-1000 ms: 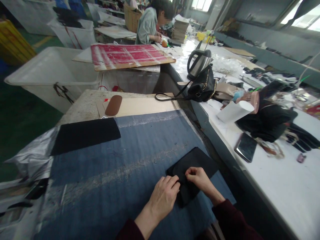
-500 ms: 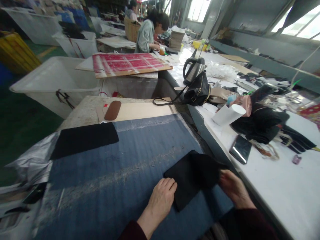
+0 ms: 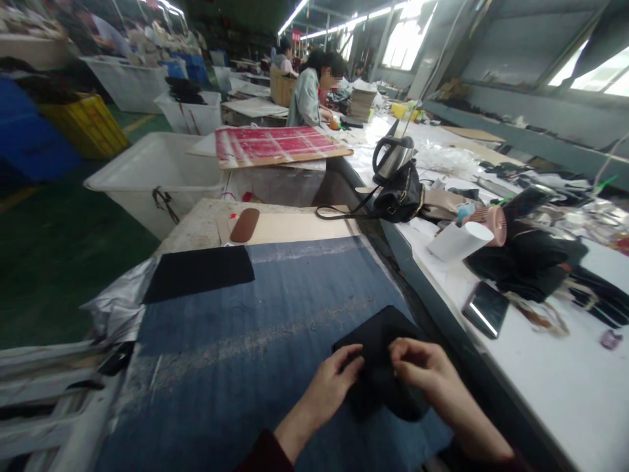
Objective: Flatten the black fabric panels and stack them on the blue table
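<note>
A black fabric piece (image 3: 378, 344) lies on the blue-grey felt pad (image 3: 275, 314) near its right front corner. My left hand (image 3: 334, 387) pinches the piece's left edge with curled fingers. My right hand (image 3: 427, 373) grips the piece from the right, fingers closed over its middle, and part of the fabric bulges below it. A second black fabric rectangle (image 3: 199, 272) lies flat at the pad's far left corner, away from both hands.
A brown oval piece (image 3: 244, 225) rests on a tan board (image 3: 295, 228) behind the pad. To the right, a white table (image 3: 565, 380) carries a phone (image 3: 485, 309), black bag (image 3: 399, 193), kettle (image 3: 390, 154) and paper cup (image 3: 459, 239). White bins (image 3: 147, 177) stand left; a person (image 3: 309, 92) works far back.
My right hand came back from the piece's right edge onto its middle. My left hand went from lying flat beside the fabric to pinching it. The view tilted upward.
</note>
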{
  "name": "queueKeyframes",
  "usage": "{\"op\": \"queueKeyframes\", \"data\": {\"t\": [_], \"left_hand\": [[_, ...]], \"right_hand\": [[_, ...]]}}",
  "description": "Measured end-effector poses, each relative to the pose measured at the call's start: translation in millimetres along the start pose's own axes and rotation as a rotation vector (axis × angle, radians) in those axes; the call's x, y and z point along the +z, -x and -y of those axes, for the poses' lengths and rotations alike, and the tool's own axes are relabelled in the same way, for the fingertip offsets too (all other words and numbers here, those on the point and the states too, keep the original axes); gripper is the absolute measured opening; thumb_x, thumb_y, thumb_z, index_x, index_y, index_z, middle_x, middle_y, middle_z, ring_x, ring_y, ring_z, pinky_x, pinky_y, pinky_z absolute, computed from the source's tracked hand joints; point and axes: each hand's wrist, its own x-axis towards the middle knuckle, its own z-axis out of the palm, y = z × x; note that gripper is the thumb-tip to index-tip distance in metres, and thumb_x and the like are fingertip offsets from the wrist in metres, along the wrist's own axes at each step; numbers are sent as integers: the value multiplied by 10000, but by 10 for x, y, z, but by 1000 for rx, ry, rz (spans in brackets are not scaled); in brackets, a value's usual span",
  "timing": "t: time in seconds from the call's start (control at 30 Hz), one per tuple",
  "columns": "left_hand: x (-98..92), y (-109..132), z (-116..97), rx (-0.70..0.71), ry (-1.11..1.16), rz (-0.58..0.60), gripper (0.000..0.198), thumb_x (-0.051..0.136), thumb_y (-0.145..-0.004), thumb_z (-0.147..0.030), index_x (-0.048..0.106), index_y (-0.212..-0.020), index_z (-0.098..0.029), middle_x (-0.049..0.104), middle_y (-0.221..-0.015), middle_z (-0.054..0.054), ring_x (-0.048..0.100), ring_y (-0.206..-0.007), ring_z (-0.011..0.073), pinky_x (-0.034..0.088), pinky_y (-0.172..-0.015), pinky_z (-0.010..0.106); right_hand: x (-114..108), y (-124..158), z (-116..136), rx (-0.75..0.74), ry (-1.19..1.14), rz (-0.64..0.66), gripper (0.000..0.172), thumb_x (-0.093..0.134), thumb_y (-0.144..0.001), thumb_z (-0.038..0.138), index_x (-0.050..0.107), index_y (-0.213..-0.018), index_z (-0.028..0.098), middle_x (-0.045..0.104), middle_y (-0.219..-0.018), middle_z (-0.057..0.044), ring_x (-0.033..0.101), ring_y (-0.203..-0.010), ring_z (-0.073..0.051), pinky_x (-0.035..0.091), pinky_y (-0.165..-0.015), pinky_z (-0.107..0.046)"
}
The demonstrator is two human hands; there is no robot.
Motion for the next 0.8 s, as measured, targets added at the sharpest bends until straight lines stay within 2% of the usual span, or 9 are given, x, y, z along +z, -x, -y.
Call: {"op": "queueKeyframes", "data": {"t": [0.1,0.2,0.27,0.33,0.4,0.5,0.57,0.7,0.8], "left_hand": [[-245,181,-84,-51,265,-46,511,415,-918,-510,535,-1266,-156,645,-1138,86,571,-1089,224,448,-930,332],[-446,350,17,-121,183,-230,426,529,-865,-487,647,-1065,-131,692,-954,67,619,-925,224,474,-825,292],[-565,446,103,-141,116,-347,384,481,-895,-455,671,-1002,-138,696,-900,54,618,-888,218,471,-798,280],[-694,542,134,-127,65,-356,377,436,-919,-429,679,-976,-148,692,-885,41,610,-858,204,466,-764,263],[-848,647,97,-118,13,-306,362,448,-917,-423,685,-916,-149,685,-839,24,599,-779,179,455,-702,240],[-1149,829,7,-119,-36,-311,354,462,-914,-424,687,-891,-151,675,-800,18,584,-737,162,445,-664,224],[-1403,959,5,-117,-32,-409,346,460,-917,-423,682,-964,-162,684,-849,28,596,-796,177,462,-715,236],[-2012,1131,218,-118,-18,-625,358,502,-891,-431,652,-1084,-169,689,-1028,66,612,-936,210,455,-899,304],[-2492,1118,459,-152,-78,-752,396,504,-871,-461,643,-1074,-152,691,-1042,89,621,-962,230,454,-908,322]], "right_hand": [[762,-116,-110,-53,49,114,133,583,-730,292,568,-658,181,563,-628,8,500,-607,-138,391,-569,-241],[1205,-128,-199,-167,170,91,92,529,-770,229,559,-694,188,579,-674,1,529,-660,-150,419,-628,-249],[1300,-173,-184,-265,219,104,139,537,-755,197,610,-874,198,635,-886,-43,575,-847,-192,448,-780,-299],[1292,-289,-118,-352,277,141,468,604,-705,196,564,-1170,233,569,-1211,-87,489,-1143,-252,369,-985,-396],[1248,-462,-43,-365,334,264,680,682,-641,211,497,-1292,271,492,-1337,-81,382,-1268,-286,292,-1056,-442],[1210,-734,-11,-160,334,601,437,707,-614,225,662,-1049,234,666,-1010,-37,584,-979,-254,463,-836,-329],[1234,-895,-61,11,310,710,229,692,-617,216,693,-845,196,663,-746,9,600,-710,-183,452,-613,-235],[1487,-1275,-222,131,106,698,193,714,-595,235,672,-773,173,641,-672,28,570,-616,-137,403,-546,-203],[1872,-1625,-287,143,-88,666,290,734,-593,412,649,-731,171,624,-609,11,556,-523,-140,412,-510,-233]]}}
